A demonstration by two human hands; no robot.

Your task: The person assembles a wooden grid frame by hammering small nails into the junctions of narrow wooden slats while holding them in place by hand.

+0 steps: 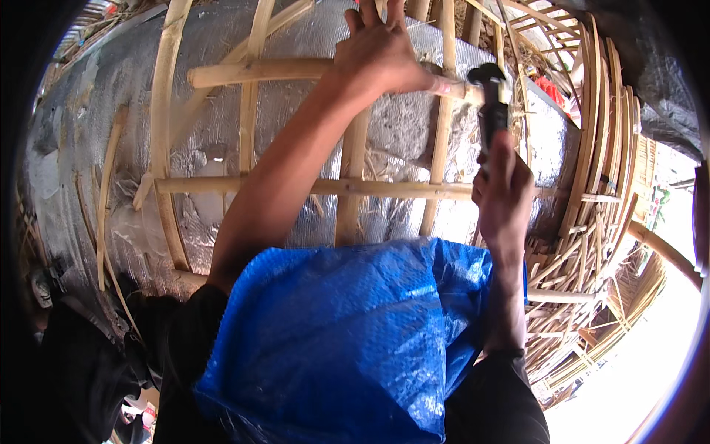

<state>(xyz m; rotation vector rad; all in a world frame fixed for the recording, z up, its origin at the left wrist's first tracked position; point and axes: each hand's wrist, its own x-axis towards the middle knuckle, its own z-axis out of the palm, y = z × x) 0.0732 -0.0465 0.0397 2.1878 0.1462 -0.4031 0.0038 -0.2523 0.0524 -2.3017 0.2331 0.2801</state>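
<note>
Gripping a horizontal pale bamboo pole [259,72] with left hand [381,48], fingers wrapped over it, near its right end. Right hand [504,194] closed around handle of a black metal hammer-like tool [491,100], head touching pole end. Lattice of split bamboo strips [347,187] over silver foil sheet [66,148] behind. Crinkled blue plastic tarp [347,333] below forearms.
</note>
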